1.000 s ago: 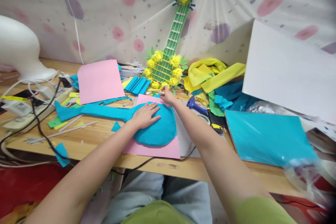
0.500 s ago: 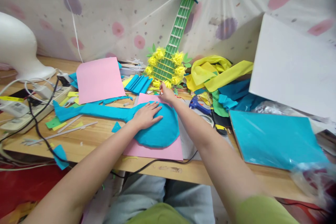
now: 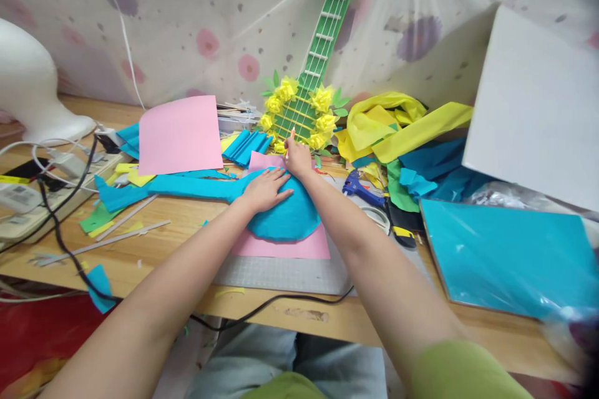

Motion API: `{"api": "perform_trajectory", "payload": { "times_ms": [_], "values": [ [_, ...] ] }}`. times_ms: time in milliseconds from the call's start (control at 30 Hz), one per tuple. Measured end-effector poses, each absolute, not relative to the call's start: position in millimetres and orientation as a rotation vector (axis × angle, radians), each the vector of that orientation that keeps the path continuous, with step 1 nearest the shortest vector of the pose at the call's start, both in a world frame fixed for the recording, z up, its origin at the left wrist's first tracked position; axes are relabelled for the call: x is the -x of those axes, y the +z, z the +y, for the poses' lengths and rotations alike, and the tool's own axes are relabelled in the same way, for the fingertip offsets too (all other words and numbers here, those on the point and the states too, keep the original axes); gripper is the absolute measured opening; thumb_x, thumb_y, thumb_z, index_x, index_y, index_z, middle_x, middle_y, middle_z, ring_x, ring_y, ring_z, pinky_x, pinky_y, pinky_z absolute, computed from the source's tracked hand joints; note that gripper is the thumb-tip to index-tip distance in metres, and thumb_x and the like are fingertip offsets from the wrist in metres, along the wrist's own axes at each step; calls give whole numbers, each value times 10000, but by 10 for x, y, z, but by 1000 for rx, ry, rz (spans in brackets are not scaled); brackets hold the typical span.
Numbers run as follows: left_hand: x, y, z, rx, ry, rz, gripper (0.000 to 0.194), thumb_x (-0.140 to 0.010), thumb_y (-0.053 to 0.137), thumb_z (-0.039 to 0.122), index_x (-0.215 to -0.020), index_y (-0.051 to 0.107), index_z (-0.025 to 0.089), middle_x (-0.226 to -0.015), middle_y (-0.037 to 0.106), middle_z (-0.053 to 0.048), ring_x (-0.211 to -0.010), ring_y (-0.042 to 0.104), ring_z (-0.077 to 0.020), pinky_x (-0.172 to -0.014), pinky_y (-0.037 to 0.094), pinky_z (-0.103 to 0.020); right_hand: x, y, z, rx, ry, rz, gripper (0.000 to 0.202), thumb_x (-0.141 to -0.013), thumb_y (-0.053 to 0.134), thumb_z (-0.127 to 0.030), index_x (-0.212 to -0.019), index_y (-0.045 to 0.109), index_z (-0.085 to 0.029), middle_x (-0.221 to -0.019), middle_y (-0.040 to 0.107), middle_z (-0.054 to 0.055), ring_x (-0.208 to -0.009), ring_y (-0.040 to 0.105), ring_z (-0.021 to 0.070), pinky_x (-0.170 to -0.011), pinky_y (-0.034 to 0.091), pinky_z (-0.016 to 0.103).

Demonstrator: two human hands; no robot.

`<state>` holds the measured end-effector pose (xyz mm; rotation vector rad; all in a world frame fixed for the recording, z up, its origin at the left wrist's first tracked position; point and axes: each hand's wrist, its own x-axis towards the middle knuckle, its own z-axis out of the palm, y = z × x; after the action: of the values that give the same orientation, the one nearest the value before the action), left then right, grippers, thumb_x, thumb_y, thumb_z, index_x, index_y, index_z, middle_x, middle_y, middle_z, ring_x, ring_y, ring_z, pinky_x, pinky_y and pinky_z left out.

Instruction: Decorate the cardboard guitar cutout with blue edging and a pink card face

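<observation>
the blue shape is lying flat, its round body resting on a pink sheet and its long neck stretching left to a flared, pointed end. its covering is looking matte, with slightly uneven edges. the left hand is pressing on the body, fingers slightly spread. the right hand is pinching a slim orange-and-white pen beside the upper edge.

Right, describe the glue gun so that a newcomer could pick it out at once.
Start from the green guitar with yellow paper roses, leaning at the back of the table. Come forward and to the right, just beyond the right forearm, to the glue gun. It is the dark blue, pistol-shaped tool, unlike the round tape roll and the black-and-yellow tool nearby.
</observation>
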<state>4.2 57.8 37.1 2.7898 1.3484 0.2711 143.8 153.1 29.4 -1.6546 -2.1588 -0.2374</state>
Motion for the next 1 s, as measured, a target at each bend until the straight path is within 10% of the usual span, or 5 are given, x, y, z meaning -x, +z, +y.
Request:
{"api": "perform_trajectory", "payload": {
  "times_ms": [467,767,1000],
  "values": [
    [-55,334,673,-2791,249,1356,612,-881,258,553,-1356,374,185,-1435,342,-68,-1328,282,-215,-1096,184,-362,-1517,434,1542,1704,47,-1915,232,-803,474,-206,-1027,433,-163,-909,600,93,-882,545,224,-749,404,338],
    [-82,340,663,-2803,224,1398,589,-884,280,536,-1360,364,199,-1442,322,-85,-1338,239,-244,-1076,189,-413,-1843,400,730,1304,976,-1420,220,-827,468,-411,-871,349,-233,-607,576,-51,-557,578,101,-590,475,238],
    [-122,445,663,-2999,396,1234,373,-868,420,427,-1196,545,300,-1274,439,-56,-1176,390,-231,-970,311,-358,-2276,509,305,1416,893,-1327,300,-819,468,-506,-796,467,-207,-546,530,-53,-467,482,74,-491,431,184]
  ]
}}
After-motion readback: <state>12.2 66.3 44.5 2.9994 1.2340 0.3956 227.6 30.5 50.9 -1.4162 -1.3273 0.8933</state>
